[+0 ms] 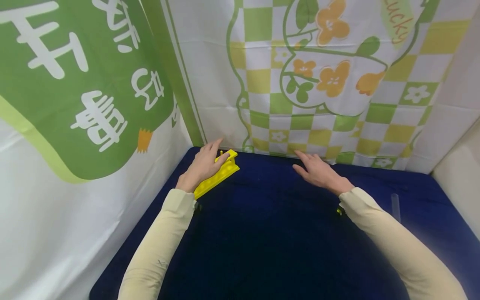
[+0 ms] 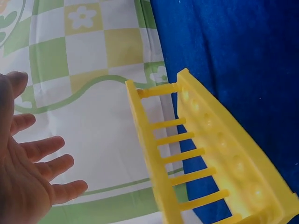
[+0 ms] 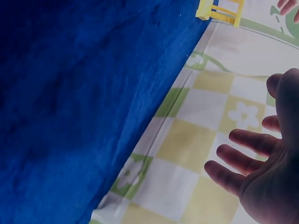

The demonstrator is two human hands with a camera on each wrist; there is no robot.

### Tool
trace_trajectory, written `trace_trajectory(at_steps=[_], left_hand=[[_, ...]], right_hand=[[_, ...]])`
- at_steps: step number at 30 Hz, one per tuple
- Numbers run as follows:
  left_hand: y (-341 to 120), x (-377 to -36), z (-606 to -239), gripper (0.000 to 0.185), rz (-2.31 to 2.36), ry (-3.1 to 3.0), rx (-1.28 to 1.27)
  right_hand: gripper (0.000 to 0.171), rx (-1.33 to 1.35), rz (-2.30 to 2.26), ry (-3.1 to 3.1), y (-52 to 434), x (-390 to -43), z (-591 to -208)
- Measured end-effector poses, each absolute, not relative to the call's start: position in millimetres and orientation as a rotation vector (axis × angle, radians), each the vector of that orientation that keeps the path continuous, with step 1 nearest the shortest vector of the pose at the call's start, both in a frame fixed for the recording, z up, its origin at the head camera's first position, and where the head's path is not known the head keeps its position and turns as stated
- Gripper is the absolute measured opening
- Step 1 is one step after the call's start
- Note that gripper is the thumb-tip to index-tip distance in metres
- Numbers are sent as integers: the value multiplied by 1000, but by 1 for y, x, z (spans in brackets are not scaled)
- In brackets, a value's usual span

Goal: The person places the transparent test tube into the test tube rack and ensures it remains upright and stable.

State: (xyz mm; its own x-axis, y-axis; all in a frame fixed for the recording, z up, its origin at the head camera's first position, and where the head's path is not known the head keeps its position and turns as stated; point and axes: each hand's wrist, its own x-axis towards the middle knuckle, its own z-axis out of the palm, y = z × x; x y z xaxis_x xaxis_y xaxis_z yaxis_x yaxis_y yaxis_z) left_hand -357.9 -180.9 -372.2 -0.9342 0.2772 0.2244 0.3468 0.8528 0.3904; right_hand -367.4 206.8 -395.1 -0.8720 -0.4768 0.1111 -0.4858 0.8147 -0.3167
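Observation:
A yellow plastic test tube rack (image 1: 217,178) stands at the back left of the dark blue cloth, with a row of thin pegs and a dimpled base (image 2: 219,140). Over it in the head view is my left hand (image 1: 206,161), fingers spread and pointing forward. The left wrist view shows a gap between this hand (image 2: 30,175) and the rack, and nothing in the palm. My right hand (image 1: 316,170) reaches toward the back edge with loosely extended fingers. Seen from the right wrist, that hand (image 3: 266,172) holds nothing, and the rack (image 3: 224,11) lies well away from it.
A clear tube (image 1: 395,206) lies on the blue cloth (image 1: 270,233) at the right, beside my right sleeve. White and green printed curtains (image 1: 210,75) hang along the back and left edges of the table. A pale wall (image 1: 461,154) borders the right side.

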Motion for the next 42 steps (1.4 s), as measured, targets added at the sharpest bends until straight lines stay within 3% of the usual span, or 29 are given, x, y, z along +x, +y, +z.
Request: trace_trajectory(at_steps=[42], left_hand=[[-187,-331,-419,58,-993,-2753,-165]], right_hand=[[63,822,833,-2852,130,-375,-426]])
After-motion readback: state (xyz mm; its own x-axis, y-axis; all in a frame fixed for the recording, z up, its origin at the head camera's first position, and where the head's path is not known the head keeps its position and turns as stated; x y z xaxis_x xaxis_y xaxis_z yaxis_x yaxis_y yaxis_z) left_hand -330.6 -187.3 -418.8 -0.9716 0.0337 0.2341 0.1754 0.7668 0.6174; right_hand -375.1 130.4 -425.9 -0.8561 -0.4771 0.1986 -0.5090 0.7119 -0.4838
